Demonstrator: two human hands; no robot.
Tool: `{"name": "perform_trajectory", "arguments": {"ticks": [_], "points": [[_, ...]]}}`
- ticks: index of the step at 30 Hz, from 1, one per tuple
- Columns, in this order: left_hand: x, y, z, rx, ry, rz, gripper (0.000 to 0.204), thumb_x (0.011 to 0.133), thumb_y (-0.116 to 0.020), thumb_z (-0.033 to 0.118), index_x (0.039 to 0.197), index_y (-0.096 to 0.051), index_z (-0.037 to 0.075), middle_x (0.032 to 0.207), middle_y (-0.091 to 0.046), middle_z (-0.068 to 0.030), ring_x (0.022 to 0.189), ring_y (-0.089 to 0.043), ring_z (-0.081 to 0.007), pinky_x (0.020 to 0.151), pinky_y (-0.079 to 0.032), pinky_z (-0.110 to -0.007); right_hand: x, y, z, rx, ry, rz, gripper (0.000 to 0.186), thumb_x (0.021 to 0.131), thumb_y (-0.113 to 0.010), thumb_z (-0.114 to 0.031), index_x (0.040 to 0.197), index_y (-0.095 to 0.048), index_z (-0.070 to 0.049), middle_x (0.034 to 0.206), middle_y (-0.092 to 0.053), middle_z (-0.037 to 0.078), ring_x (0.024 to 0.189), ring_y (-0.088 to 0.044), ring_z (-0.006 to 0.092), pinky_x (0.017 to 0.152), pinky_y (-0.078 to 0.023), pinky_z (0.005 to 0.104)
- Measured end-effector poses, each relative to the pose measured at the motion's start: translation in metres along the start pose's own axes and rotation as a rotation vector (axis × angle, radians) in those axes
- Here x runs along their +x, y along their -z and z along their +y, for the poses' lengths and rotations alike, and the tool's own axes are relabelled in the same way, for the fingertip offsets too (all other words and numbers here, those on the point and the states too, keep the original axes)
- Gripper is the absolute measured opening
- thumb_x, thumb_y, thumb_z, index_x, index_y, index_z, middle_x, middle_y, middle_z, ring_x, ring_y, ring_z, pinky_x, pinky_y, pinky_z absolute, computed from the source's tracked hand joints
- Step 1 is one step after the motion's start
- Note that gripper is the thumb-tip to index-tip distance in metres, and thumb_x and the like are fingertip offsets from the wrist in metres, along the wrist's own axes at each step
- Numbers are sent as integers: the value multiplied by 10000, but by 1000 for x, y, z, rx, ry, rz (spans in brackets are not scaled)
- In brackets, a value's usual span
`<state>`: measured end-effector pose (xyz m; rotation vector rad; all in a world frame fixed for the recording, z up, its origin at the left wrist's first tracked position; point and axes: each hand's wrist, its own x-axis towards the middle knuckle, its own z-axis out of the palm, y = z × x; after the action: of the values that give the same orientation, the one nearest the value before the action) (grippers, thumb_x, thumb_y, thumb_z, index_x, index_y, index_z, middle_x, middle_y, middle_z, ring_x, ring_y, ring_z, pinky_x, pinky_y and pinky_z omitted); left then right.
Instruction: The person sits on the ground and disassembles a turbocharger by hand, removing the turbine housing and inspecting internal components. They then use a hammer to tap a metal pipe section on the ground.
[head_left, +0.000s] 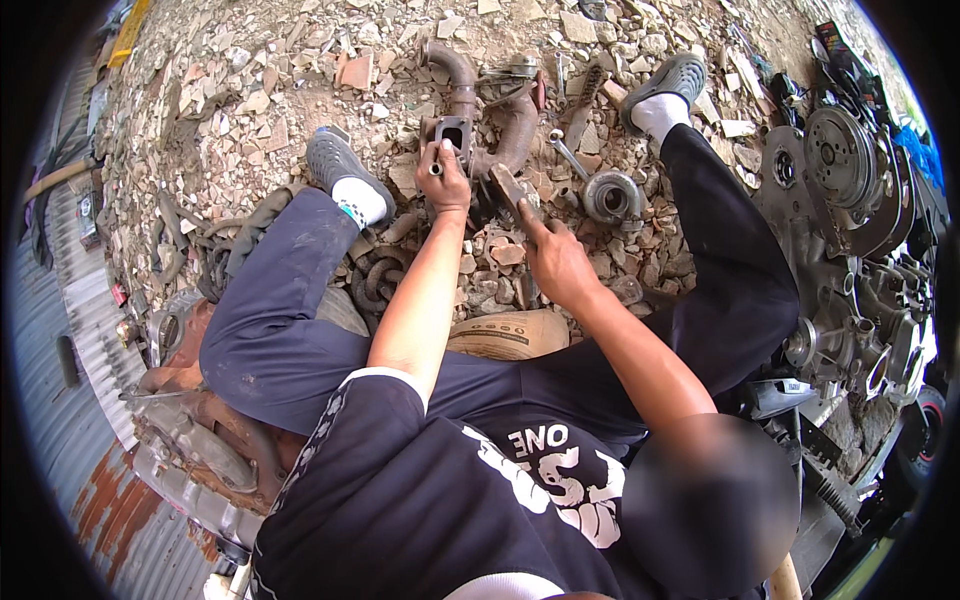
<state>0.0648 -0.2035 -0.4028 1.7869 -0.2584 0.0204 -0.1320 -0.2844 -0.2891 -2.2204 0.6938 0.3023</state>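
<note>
My left hand [447, 186] is closed round a short metal rod whose round end [436, 169] shows between the fingers. It rests against the square-mouthed flange [453, 132] of a rusty pipe casting, whose curved pipe [455, 68] rises from it. Beside that stands a second rusty bent pipe [518, 125]. In my right hand [562, 262] I grip a brown, bar-like tool [512, 190], its far end close to the pipe's lower part. Right of the tool lies a round turbocharger housing [612, 198], with a wrench [568, 154] just above it.
Broken stone and tile [240, 100] cover the ground. My shod feet [345, 165] flank the work. Metal engine parts [845, 160] crowd the right side. On the left are a heavy chain [378, 280], rusty castings [200, 440] and corrugated sheet [90, 330]. A brown sack [510, 335] lies between my legs.
</note>
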Motion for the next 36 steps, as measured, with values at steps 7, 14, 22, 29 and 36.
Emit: {"name": "perform_trajectory", "arguments": {"ticks": [7,14,22,29,36], "points": [[-3,-4,-5,52,45,-60,355,1041,-586,296,805,-644,37,683,-602,-103,621,-590,-241,607,-443,-382,59,-13,7,-81,-32,33,717,961,-631,-144,1613,-349,-48,906,-668,371,914,-693,519,896,-569,540],[1,-2,-9,68,-103,56,370,1035,-559,299,786,-650,41,601,-552,-60,559,-557,-182,562,-405,-372,13,-2,-17,31,-94,-6,662,957,-645,-116,1568,-411,-15,1046,-664,386,991,-659,549,895,-529,554],[-1,0,-14,119,-45,11,349,1030,-580,297,806,-649,38,689,-628,-107,622,-600,-279,597,-448,-409,9,-1,-16,119,-49,4,685,956,-620,-120,1579,-370,14,929,-658,403,903,-663,558,906,-523,576],[-3,-7,-4,31,85,-70,321,1033,-584,276,834,-652,33,707,-643,-118,647,-629,-268,624,-469,-406,60,-12,-11,112,-150,47,659,957,-614,-108,1561,-391,32,926,-685,379,937,-681,523,912,-534,543],[-1,-1,-4,22,-10,38,380,1041,-575,310,776,-637,45,580,-517,-27,537,-503,-140,548,-384,-353,2,-7,-15,97,-25,61,675,943,-633,-109,1555,-393,44,880,-694,345,875,-689,519,843,-555,559]]}}
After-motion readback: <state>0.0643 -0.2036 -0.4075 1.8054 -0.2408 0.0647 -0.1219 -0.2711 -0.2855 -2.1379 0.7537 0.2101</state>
